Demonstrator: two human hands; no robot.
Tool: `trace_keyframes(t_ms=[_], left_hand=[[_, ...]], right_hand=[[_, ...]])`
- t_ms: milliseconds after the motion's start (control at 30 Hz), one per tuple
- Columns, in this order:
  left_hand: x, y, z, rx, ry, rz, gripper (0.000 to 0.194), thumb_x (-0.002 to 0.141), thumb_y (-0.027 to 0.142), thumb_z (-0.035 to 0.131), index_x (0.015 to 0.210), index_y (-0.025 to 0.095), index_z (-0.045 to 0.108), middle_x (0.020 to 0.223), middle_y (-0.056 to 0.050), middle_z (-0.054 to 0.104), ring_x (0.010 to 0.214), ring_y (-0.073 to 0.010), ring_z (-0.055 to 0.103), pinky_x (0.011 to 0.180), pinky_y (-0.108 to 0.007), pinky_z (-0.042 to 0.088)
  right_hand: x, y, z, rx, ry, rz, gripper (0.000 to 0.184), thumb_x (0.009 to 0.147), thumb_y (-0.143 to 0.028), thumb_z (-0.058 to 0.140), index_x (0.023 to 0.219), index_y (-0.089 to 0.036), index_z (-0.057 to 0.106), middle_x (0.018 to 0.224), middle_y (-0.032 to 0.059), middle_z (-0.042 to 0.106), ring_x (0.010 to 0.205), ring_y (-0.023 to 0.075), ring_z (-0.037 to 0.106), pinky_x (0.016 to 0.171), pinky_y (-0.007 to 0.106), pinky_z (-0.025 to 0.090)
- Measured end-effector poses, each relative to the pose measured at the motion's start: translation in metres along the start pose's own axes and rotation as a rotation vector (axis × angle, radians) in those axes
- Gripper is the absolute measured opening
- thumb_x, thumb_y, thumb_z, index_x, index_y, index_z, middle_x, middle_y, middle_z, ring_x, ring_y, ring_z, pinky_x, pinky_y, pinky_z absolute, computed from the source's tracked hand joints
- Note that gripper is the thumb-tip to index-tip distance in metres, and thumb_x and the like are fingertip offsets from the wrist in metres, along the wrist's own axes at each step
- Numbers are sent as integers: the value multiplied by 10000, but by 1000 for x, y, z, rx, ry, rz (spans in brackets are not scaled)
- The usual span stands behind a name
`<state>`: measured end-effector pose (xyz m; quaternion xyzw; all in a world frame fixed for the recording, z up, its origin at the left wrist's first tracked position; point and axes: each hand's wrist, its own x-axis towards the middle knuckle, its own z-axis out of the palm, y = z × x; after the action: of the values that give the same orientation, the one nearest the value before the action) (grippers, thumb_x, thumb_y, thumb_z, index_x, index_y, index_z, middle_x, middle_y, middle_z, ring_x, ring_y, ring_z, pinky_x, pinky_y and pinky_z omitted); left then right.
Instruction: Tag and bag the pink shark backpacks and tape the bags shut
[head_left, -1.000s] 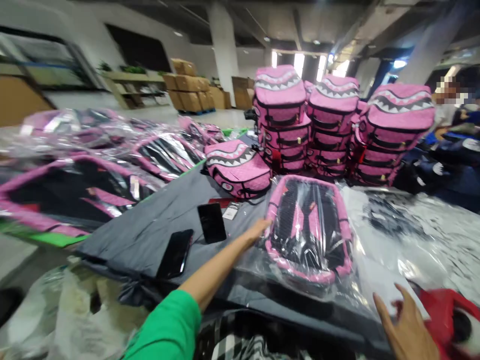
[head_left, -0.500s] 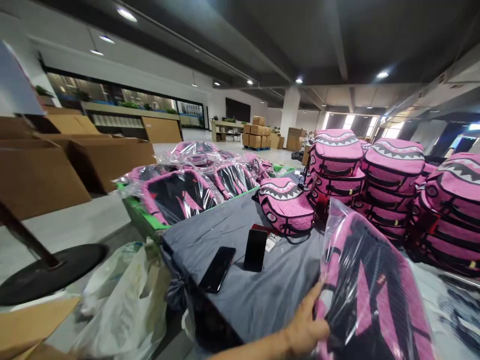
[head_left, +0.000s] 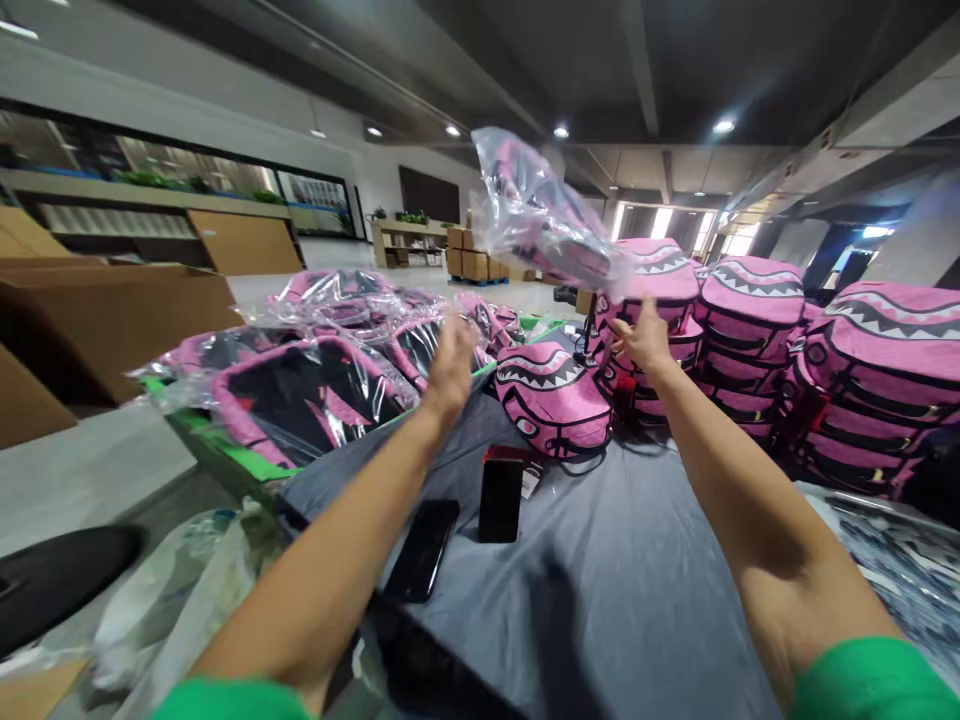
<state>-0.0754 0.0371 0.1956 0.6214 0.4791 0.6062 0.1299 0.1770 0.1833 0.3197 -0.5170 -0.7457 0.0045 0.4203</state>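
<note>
A pink and black backpack in a clear plastic bag is in mid-air above the far end of the table, blurred, with no hand seen touching it. My left hand reaches up below and left of it, fingers stretched out and empty. On the other side my right hand is open in front of the stacked backpacks, a small gap below the bagged one. Between my arms, a single pink backpack with a shark-teeth print lies on the grey cloth.
Several bagged backpacks fill a green-edged container at left. Stacks of pink backpacks stand at right. Two dark phones lie on the cloth. Cardboard boxes are at far left, white plastic bags below. Patterned plastic-covered goods lie at right.
The bagged backpack has gone from my hand at the front right up into the air at the far end. Both my arms are now stretched forward, and the view has turned slightly right.
</note>
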Motion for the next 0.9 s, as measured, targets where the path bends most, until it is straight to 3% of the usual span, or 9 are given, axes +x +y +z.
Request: trace_keyframes(t_ms=[33,100,200,267,367,500,633,767,900], left_hand=[[-7,-3,2,5,-63,28,494,995,539,450,1366,236,566,1414,-62,563,1377,-299,458,1175,-539,337],[-47,-18,14,24,-329,110,494,955,573,500,1290,234,630,1398,-86,594,1371,-293,475,1195,-517,335],[-148,-67,44,93,-550,120,403,984,489,482,1315,298,612,1458,-76,563,1414,-263,447,1175,-489,392],[-210,-110,67,171,-548,135,397,985,461,476,1323,302,610,1439,-94,585,1384,-271,495,1117,-468,472],[-264,-168,95,324,-454,220,390,957,475,518,1294,324,644,1298,-114,689,1217,-302,647,977,-434,591],[-274,-205,107,464,-421,280,526,854,574,656,1333,360,622,1288,-109,697,1176,-331,669,958,-419,604],[-261,-191,97,448,-487,325,547,830,434,715,1360,365,600,1325,-82,678,1189,-306,663,960,-372,603],[-254,-155,87,431,-499,198,501,854,384,672,1349,336,616,1394,-94,626,1266,-319,608,1032,-436,556],[-249,-125,82,284,-523,-98,473,919,488,543,1330,270,629,1425,-113,600,1339,-324,542,1130,-516,446]], right_hand=[[6,0,5,-92,-76,-11,510,987,-483,530,1335,-111,534,983,136,694,891,240,694,749,335,537],[3,8,21,-267,-241,-53,373,1019,-394,457,1254,-139,595,973,123,707,905,218,689,776,309,511],[-37,35,52,-371,-426,-93,164,934,-260,579,984,-157,697,923,103,725,887,216,687,768,283,488],[-71,56,76,-390,-529,-115,112,790,-154,708,902,-161,708,919,97,732,880,226,688,755,276,487],[-110,80,106,-419,-595,-178,381,663,-36,740,1021,-159,700,1120,138,704,1033,256,658,854,298,479],[-133,103,125,-476,-601,-210,349,718,-34,690,1047,-146,679,1152,181,675,1112,284,620,1002,374,417],[-130,116,117,-523,-635,-205,159,791,-116,700,943,-161,701,1016,154,725,1055,287,653,1016,397,413],[-130,117,79,-555,-643,-212,109,898,-253,650,890,-169,720,960,155,746,1009,286,677,930,357,438],[-193,122,21,-595,-633,-152,210,964,-339,568,924,-193,714,923,133,757,928,275,695,863,354,426]])
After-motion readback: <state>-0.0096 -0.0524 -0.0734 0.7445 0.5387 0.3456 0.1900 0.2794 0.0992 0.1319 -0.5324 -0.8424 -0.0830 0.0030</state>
